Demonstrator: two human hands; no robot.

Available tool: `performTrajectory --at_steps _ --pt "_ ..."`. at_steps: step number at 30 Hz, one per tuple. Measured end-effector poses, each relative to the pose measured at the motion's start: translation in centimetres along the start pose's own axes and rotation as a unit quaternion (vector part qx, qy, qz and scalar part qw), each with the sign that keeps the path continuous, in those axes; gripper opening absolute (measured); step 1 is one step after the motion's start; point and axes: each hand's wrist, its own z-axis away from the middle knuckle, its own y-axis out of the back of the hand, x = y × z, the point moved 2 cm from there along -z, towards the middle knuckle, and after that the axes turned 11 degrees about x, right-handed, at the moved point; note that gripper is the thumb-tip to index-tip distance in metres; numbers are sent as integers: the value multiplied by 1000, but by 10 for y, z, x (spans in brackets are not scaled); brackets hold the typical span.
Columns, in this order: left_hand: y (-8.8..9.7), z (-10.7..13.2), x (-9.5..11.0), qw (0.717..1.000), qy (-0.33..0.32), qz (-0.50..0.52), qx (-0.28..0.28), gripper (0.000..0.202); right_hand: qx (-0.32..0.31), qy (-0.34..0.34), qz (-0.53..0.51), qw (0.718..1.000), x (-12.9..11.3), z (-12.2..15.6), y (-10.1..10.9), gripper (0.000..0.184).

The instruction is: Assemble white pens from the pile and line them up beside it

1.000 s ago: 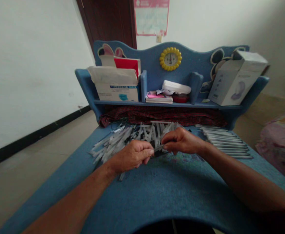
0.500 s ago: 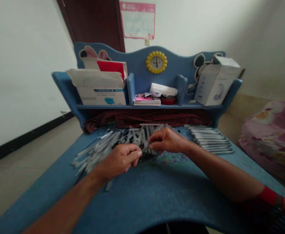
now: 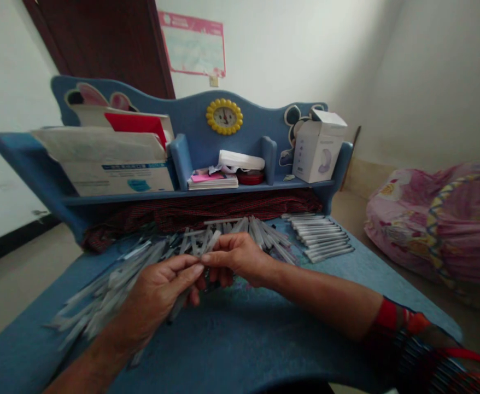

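My left hand (image 3: 164, 287) is closed in a pinch on a slim, translucent grey pen (image 3: 177, 309), which slants down out of its fingers. Right against it, my right hand (image 3: 242, 258) is closed too, its thumb and forefinger meeting the left fingertips at the pen; a pale upper end (image 3: 211, 241) shows above the fingers. Just where one piece stops and another starts is hidden. To the left lies a loose heap of pale pen barrels (image 3: 104, 301), partly behind my left hand. More pen parts (image 3: 268, 238) lie beyond my right hand.
At the right of the blue table (image 3: 264, 339), several pens (image 3: 322, 238) lie in a neat row. Behind runs a blue shelf (image 3: 141, 198) with a mask box (image 3: 117, 169), a white box (image 3: 320, 148) and a checked cloth (image 3: 207, 208) beneath. A pink bundle (image 3: 404, 219) stands off right.
The view has turned to the right and come nearer the table. My right hand has closed in on my left, and both now meet at the pen.
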Motion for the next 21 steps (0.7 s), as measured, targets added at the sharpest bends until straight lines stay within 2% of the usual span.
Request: performTrajectory --at_steps 4,6,7,8,9,10,11,13,14,15,16,17,21 --pt "0 0 2 999 -21 -34 -4 26 -1 32 63 997 -27 7 9 28" --pt "1 -1 0 999 -17 -37 11 29 -13 87 156 984 -53 18 22 23" --pt "1 -1 0 999 -11 -35 19 31 -14 124 221 967 -67 26 30 20" --pt "1 -1 -1 999 -4 -32 25 33 -9 169 301 938 -81 35 39 16" --pt "1 -1 -1 999 1 -31 27 34 12 213 393 895 -94 44 48 13" --pt "2 -1 -1 999 3 -35 28 35 42 240 496 834 -104 53 59 13" --pt "2 -1 -1 999 2 -43 29 36 66 238 601 760 -110 61 69 14" --pt "2 -1 0 997 -9 -65 27 35 81 182 759 620 -112 73 92 17" --pt "3 -1 1 997 -18 -78 25 35 74 141 809 565 -107 77 103 18" --pt "3 -1 1 995 -26 -90 24 34 55 98 844 524 -100 80 114 20" --pt "4 -1 1 994 -33 -100 23 33 31 60 865 496 -90 83 124 23" --pt "4 -1 1 993 -38 -108 24 33 6 38 874 484 -80 85 133 25" --pt "9 -3 0 991 -52 -119 35 33 -19 0 880 474 -46 91 157 26"
